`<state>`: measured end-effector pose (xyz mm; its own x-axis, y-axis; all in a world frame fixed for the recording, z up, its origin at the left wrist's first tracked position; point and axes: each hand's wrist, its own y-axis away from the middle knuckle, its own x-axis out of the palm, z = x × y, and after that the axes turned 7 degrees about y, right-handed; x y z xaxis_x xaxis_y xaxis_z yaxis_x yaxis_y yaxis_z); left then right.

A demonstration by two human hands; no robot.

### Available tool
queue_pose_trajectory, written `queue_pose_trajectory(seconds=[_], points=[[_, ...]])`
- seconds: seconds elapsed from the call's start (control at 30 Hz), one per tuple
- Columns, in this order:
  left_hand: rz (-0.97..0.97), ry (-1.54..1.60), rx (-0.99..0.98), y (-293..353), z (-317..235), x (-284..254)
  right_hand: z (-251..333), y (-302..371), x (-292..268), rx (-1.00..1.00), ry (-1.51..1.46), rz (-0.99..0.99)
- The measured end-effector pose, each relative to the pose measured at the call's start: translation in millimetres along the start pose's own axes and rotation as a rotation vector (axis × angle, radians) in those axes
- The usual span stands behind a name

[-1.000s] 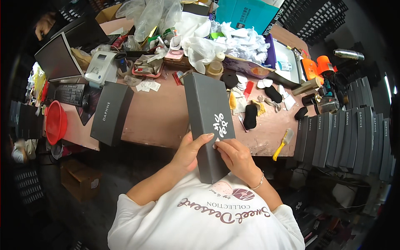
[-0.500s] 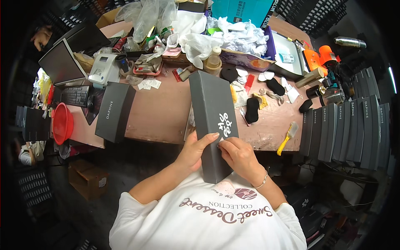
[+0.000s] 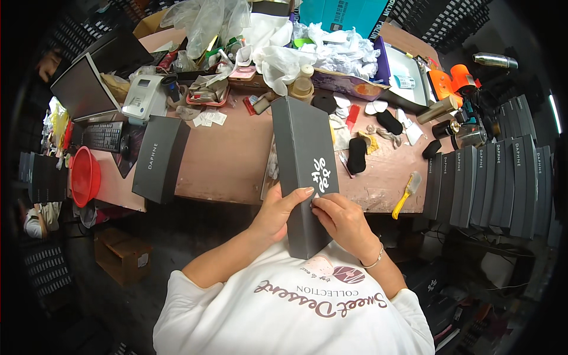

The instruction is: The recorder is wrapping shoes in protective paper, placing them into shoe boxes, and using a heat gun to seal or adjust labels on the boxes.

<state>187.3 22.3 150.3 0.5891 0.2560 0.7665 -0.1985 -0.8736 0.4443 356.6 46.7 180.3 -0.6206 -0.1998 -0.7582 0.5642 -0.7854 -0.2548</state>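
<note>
On the box (image 3: 303, 154), right fingers (image 3: 329, 205) half-hide something white (image 3: 316, 196), perhaps paper.

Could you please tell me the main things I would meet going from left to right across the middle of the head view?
Red basin, dark box on the table, held dark box, black oblong item, yellow-handled brush, row of dark boxes.

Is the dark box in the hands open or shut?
The dark box looks shut: no gap shows on its visible faces. The left hand holds its side; its underside is hidden.
</note>
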Motion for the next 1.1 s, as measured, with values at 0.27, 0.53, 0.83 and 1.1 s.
queue_pose_trajectory(seconds=[0.27,0.53,0.83,1.1], points=[[0.002,0.024,0.015,-3.8,-1.6,-1.4,-3.6,-2.1,7.2,0.058,0.018,0.034],[-0.016,0.017,0.047,-5.4,-7.5,2.8,2.9,-6.9,5.6,-0.027,0.152,0.017],[0.013,0.004,0.029,-9.9,-7.2,1.5,1.7,-25.0,-1.4,-0.136,0.351,0.144],[0.034,0.002,-0.006,-12.1,-10.6,-0.8,-13.2,-16.8,2.8,0.065,-0.035,0.129]])
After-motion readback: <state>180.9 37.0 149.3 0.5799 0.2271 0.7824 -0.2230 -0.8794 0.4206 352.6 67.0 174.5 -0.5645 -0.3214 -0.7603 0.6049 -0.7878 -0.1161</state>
